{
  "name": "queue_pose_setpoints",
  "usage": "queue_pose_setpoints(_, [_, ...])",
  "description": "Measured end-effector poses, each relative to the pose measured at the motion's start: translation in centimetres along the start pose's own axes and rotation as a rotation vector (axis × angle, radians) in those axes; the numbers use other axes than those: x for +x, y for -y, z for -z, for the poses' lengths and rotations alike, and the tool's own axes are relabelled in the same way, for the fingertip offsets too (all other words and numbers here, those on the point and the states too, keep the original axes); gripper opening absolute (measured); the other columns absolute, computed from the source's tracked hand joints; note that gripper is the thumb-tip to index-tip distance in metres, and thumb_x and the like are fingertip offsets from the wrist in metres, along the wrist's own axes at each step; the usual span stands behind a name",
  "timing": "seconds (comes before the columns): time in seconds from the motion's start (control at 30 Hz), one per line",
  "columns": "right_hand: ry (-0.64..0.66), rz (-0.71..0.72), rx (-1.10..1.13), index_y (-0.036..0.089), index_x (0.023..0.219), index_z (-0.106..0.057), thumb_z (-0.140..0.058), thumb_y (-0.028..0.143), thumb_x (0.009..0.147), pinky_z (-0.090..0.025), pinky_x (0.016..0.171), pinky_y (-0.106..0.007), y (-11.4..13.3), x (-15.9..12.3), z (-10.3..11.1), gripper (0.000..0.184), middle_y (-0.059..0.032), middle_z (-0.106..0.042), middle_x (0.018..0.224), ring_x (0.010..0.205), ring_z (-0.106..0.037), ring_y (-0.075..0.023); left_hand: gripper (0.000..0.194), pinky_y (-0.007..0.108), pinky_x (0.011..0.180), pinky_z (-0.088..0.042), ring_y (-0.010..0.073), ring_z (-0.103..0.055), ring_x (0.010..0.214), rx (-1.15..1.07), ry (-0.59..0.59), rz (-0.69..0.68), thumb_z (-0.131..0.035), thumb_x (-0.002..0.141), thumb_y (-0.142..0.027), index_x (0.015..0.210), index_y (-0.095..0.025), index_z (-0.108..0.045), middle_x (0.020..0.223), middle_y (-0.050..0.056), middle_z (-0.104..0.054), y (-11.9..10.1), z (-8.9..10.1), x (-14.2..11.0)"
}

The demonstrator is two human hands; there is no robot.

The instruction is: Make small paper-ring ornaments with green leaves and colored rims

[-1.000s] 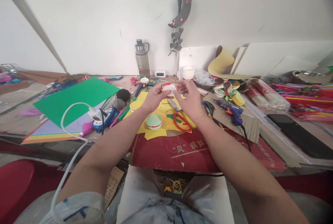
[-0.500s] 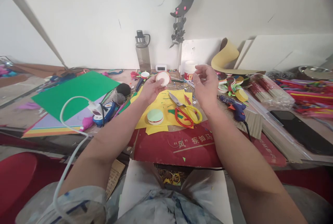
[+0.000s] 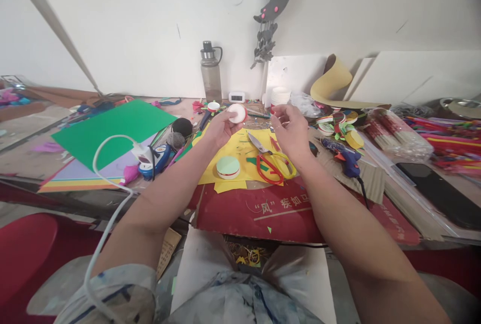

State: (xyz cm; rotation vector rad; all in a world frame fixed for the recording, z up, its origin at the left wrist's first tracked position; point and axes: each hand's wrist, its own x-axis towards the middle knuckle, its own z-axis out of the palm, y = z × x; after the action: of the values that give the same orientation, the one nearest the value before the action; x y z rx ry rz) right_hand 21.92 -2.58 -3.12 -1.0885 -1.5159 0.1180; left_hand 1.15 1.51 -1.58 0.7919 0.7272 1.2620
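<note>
My left hand (image 3: 220,132) is closed on the edge of a small round white paper cup base (image 3: 236,113) with a red rim, held up over the yellow paper (image 3: 221,148). To its right, my right hand (image 3: 292,132) is raised with fingers curved and apart; I see nothing in it. Below the hands lies a second round piece with a pale green top (image 3: 228,165) and a white side. Scissors (image 3: 266,151) with one red and one yellow handle rest on the paper, among small green scraps. Behind my right hand stands a stack of paper cups (image 3: 280,96).
A glue gun (image 3: 347,161) and black phone (image 3: 439,191) lie at right, near bundled red pipe cleaners (image 3: 447,136). Green sheets (image 3: 112,131) lie at left, with a white cable (image 3: 98,163) crossing near my left arm. A water bottle (image 3: 211,75) stands behind.
My right hand has moved slightly down and left, closer to my left hand, its fingers more curled. My left hand keeps hold of the cup base. The view has shifted slightly.
</note>
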Motion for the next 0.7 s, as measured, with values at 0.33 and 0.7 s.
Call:
queue_pose_setpoints(0.33, [0.026, 0.018, -0.239, 0.024, 0.104, -0.071, -0.067, 0.023, 0.087, -0.044, 0.109, -0.066, -1.4, 0.2, 0.4, 0.017, -0.0137, -0.072, 0.111, 0.116, -0.060, -0.0355, 0.021, 0.017, 0.048, -0.038, 0.0060, -0.062, 0.061, 0.028, -0.085, -0.017, -0.075, 0.072, -0.011, 0.087, -0.018, -0.063, 0.072, -0.003, -0.070, 0.1, 0.3, 0.6])
queue_pose_setpoints(0.7, [0.122, 0.025, -0.210, 0.021, 0.108, -0.069, -0.062, 0.022, 0.093, -0.060, 0.088, -0.046, -0.7, -0.4, 0.2, 0.016, -0.0111, -0.069, 0.104, 0.095, -0.068, -0.0259, 0.007, 0.014, 0.042, -0.035, 0.0042, -0.053, 0.048, -0.093, -0.134, 0.055, -0.064, 0.087, -0.006, 0.086, -0.012, -0.066, 0.063, 0.000, -0.066, -1.0, -0.5, -0.1])
